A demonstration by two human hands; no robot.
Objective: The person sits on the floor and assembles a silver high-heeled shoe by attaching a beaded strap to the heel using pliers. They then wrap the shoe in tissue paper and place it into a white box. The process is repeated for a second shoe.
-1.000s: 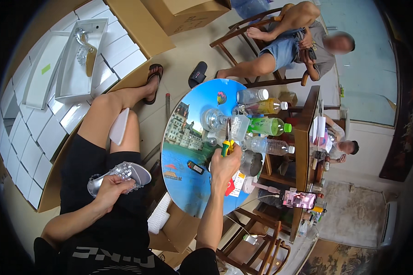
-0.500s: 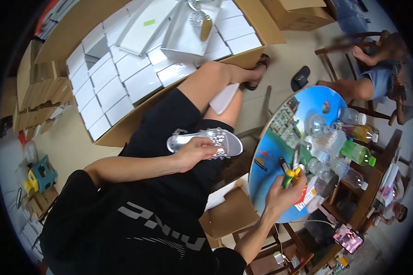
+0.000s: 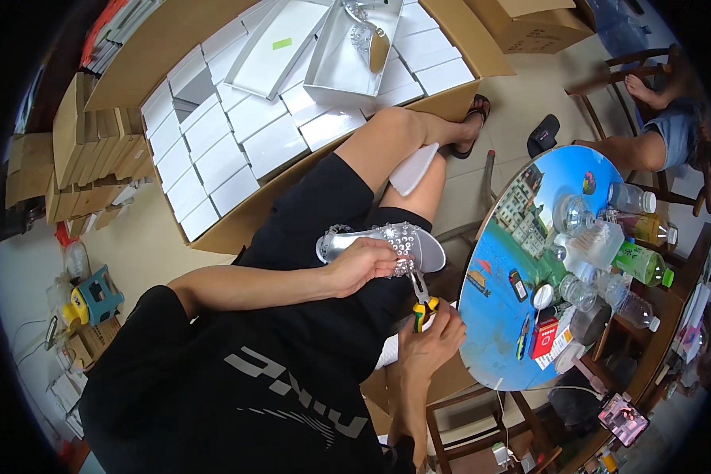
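A silver sandal [image 3: 430, 254] with a clear, studded strap lies across my lap. My left hand [image 3: 361, 267] is closed on its near side, fingertips pressed to the strap. In my right hand [image 3: 434, 340] is a pair of pliers [image 3: 425, 306] with yellow and green handles. The pliers' jaws are at the strap's near edge, right beside my left fingertips. Whatever the jaws grip, if anything, is too small to make out. A pale flat piece [image 3: 413, 170] rests between my legs.
A large carton [image 3: 253, 207] of white boxes stands ahead, topped by an open shoebox [image 3: 336, 88] with a similar sandal [image 3: 378, 49]. On my right, a round blue table [image 3: 482, 347] bears bottles, a red pack [image 3: 543, 338] and a lighter [image 3: 517, 286]. Another person's leg [image 3: 638, 150] is beyond.
My right hand has come from over the blue table to the sandal, bringing the pliers to its strap. My left hand still holds the sandal. The whole view has shifted slightly.
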